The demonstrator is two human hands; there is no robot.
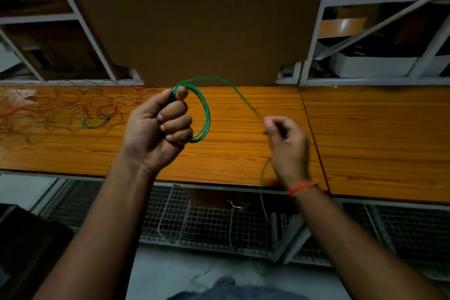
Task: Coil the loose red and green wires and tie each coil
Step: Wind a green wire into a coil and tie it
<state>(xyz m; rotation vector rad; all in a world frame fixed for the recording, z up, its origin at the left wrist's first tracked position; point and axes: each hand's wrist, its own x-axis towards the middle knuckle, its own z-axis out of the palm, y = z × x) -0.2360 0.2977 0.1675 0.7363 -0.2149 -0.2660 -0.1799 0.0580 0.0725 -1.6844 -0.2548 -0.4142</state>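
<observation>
At the far left of the surface (243,153), toward its back edge, lies a tangle (68,109) of loose red and green wires, not yet coiled and untouched by either hand. It spreads from the left edge almost to the middle.

Just right of it, the left hand (155,129) is raised above the middle of the surface with its fingers (175,124) curled tight into a fist round one side of a green coil (205,117). The thumb presses the top of the loops down against the forefinger. Several turns show, bulging out to the right of the fist and clear of the wood.

From the top of the coil a single green strand (233,87) arches up and right, then slopes down to the right hand (287,143). That hand is blurred; its fingers look drawn together in a pinch on the strand, though the exact hold is hard to make out. Below the hand the tail (261,192) hangs down past the front edge toward the floor. An orange band (302,187) sits on that wrist.

The step in hand seems to be winding the green wire: the coil is partly built and a good length of tail remains. The next move likely calls for the right hand to carry the strand round onto the loops while the left keeps them pinched together, letting the tail slide through without kinking. Tying comes only once the tail is short. The tangle at the left is all still to do.
</observation>
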